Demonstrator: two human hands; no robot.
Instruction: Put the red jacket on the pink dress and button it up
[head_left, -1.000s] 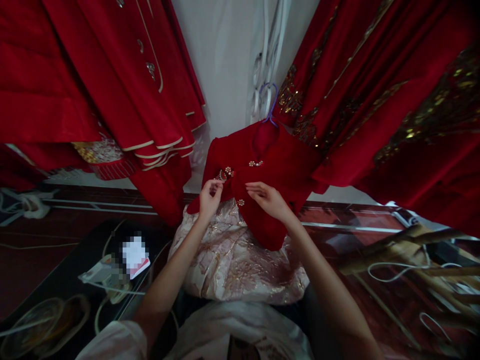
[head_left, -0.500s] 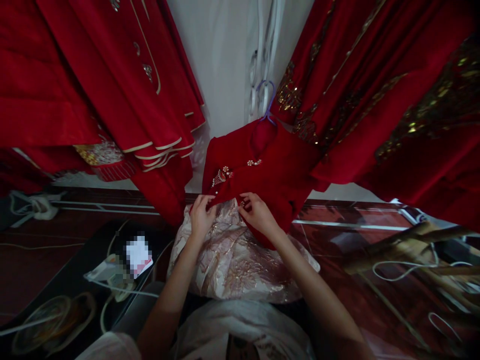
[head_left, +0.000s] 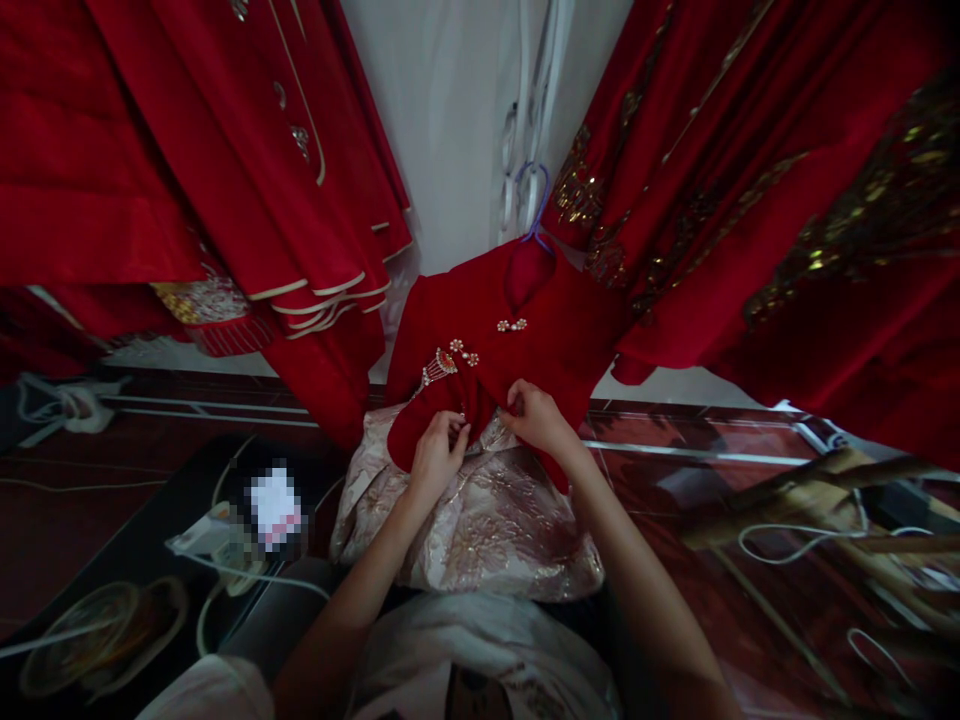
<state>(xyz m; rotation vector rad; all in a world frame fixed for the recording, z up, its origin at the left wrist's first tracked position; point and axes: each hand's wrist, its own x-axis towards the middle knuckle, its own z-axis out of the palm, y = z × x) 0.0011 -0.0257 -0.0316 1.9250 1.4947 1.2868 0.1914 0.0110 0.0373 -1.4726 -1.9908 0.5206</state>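
A red jacket [head_left: 450, 300] hangs on a purple hanger [head_left: 537, 205] in front of me, with its lower part over my lap. Beaded flower ornaments [head_left: 512, 326] and a fan-shaped beaded tassel piece [head_left: 441, 366] decorate its front. My left hand [head_left: 439, 458] is closed in a pinch on the jacket's lower front edge. Close by on the right, my right hand [head_left: 541, 415] pinches the jacket's other front edge, fingers curled. Between and below the hands lies shiny pale pink patterned cloth [head_left: 487, 530]. The fingertips partly hide what they grip.
Red garments with pale trim [head_left: 300, 220] hang at left; gold-sequined red garments [head_left: 720, 230] hang at right. A black table [head_left: 150, 540] at lower left bears a plastic container [head_left: 82, 635] and a cable. Bamboo-like poles [head_left: 780, 490] stand at right.
My left hand has moved right and slightly down, drawing the jacket's left front panel over the pale cloth. My right hand has shifted slightly right. The beaded ornaments now lie flatter.
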